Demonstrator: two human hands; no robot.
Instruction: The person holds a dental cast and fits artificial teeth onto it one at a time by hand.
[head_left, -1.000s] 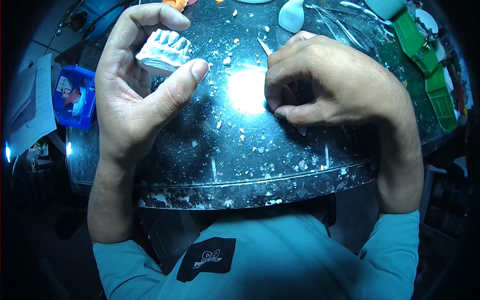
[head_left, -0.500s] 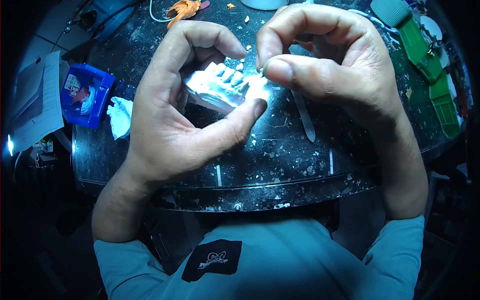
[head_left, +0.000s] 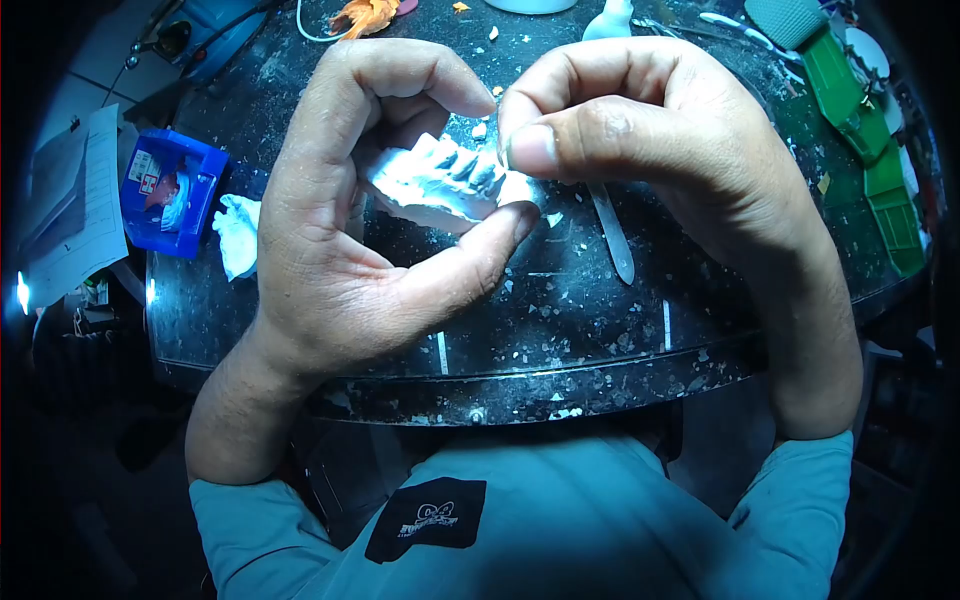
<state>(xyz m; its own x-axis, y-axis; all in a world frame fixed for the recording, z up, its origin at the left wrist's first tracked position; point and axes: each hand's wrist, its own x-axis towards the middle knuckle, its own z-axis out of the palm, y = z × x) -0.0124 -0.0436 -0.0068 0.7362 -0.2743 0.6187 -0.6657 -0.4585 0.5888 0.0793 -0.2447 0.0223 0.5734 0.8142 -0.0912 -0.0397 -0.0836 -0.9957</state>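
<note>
My left hand (head_left: 345,220) holds a white plaster dental model (head_left: 435,185), with the row of teeth facing up and the thumb at its right end. Close beside the model's right end, my right hand (head_left: 640,125) has thumb and index finger pinched together; whatever is between the fingertips is too small to make out. A flat metal blade tool (head_left: 612,238) lies on the table below my right hand. Left of my left wrist rests another white plaster piece (head_left: 237,236), partly hidden by the hand.
A blue box (head_left: 173,192) with plaster inside stands at the left beside papers (head_left: 78,205). Orange material (head_left: 364,17) lies at the back. A white bottle (head_left: 610,20), metal tools and green trays (head_left: 893,210) are at the back and right. Crumbs dot the dark table (head_left: 540,325).
My left hand has moved right and down with the model. My right hand has turned and risen, bringing its pinch beside the model. The blade tool and second plaster piece have come into clearer view.
</note>
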